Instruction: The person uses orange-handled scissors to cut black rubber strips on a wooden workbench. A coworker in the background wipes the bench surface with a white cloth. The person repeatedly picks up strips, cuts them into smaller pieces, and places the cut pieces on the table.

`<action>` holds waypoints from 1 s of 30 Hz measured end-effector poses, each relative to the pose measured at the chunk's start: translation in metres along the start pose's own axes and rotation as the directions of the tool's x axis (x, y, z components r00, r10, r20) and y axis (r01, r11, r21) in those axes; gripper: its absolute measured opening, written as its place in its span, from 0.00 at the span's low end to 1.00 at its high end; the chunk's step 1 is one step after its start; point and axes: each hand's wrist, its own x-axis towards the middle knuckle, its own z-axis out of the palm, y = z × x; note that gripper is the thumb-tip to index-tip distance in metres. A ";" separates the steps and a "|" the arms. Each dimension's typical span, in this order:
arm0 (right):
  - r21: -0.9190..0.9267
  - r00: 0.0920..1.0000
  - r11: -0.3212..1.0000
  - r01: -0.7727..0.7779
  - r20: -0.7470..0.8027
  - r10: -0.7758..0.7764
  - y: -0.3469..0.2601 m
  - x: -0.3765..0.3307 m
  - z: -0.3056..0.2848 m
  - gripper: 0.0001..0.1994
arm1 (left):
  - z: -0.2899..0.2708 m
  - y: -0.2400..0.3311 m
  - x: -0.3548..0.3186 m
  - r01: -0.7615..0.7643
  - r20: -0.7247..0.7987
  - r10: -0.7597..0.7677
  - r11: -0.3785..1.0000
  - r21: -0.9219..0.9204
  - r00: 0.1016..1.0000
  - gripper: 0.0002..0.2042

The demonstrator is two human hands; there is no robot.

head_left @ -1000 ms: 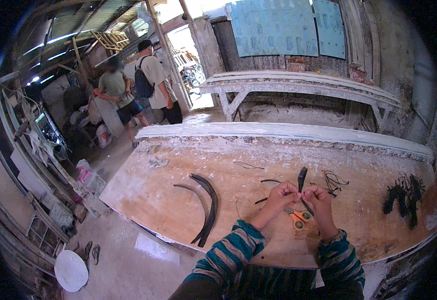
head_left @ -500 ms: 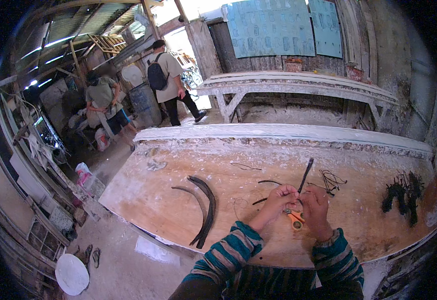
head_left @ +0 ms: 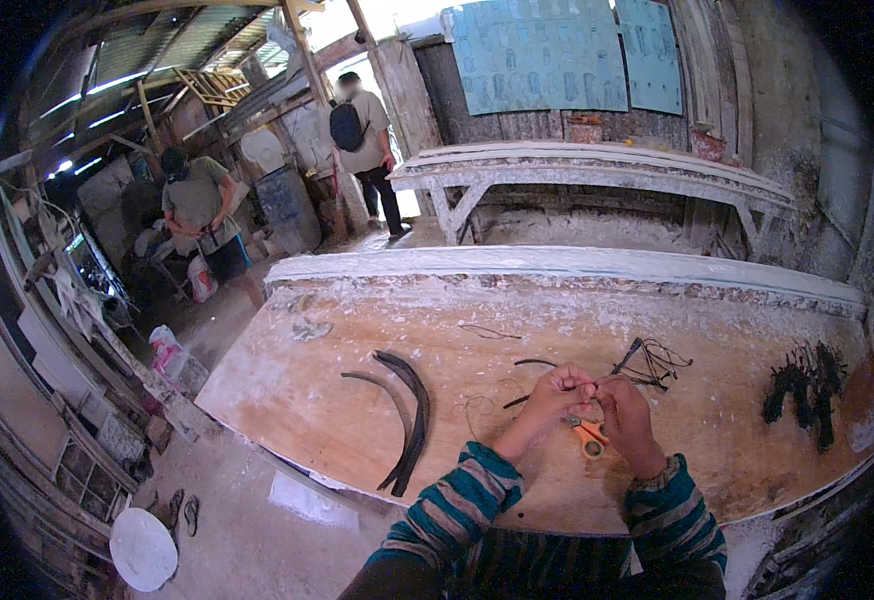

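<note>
My left hand [head_left: 557, 393] and my right hand [head_left: 627, 420] meet fingertip to fingertip just above the plywood tabletop, both closed in a pinch. A short black strip [head_left: 629, 355] slants up and away from the right hand's fingers. What the left fingertips pinch is too small to make out. Below the hands lies a pair of scissors with orange handles [head_left: 591, 440], partly covered by the fingers. Short dark strips [head_left: 535, 362] rest beside my left hand. Thin black looped strands [head_left: 669, 362] lie beyond my right hand.
Long curved black strips [head_left: 419, 425] lie on the left of the tabletop [head_left: 287, 410]. Bundles of black strands [head_left: 807, 390] sit at its right end. A raised whitish ledge [head_left: 557, 265] runs along the far edge. Two people stand at the back left, near a blue drum [head_left: 289, 210].
The black strip, upright between my hands before, now tilts to the right and lower. My hands stay almost in place. Near the doorway, the person with the backpack has moved right.
</note>
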 end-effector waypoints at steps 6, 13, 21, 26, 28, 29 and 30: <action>0.080 0.993 0.992 -0.102 -0.058 0.107 -0.002 -0.001 0.002 0.04 | 0.008 0.008 -0.003 -0.056 0.008 0.056 0.998 -0.022 0.998 0.10; 0.386 0.941 0.871 -0.303 -0.025 0.338 0.000 -0.002 0.007 0.06 | 0.008 0.004 -0.001 -0.245 0.045 0.241 0.950 0.194 0.969 0.08; 0.676 0.830 0.530 -0.513 0.231 0.508 0.002 0.003 0.006 0.06 | 0.003 0.000 -0.004 -0.464 0.228 0.444 0.546 0.698 0.866 0.06; 0.628 0.825 0.558 -0.542 0.268 0.498 0.002 0.006 0.000 0.07 | 0.009 -0.012 0.002 -0.336 0.002 0.354 0.886 0.320 0.935 0.11; 0.612 0.869 0.636 -0.470 0.194 0.456 0.003 0.005 0.005 0.06 | 0.007 -0.014 0.004 -0.279 -0.027 0.294 0.931 0.237 0.956 0.12; 0.574 0.885 0.688 -0.444 0.161 0.437 0.004 0.004 0.006 0.06 | 0.007 -0.013 0.003 -0.234 -0.036 0.245 0.953 0.192 0.969 0.12; 0.533 0.900 0.736 -0.417 0.129 0.416 0.004 0.001 0.007 0.06 | 0.007 -0.012 0.003 -0.188 -0.043 0.196 0.971 0.146 0.980 0.11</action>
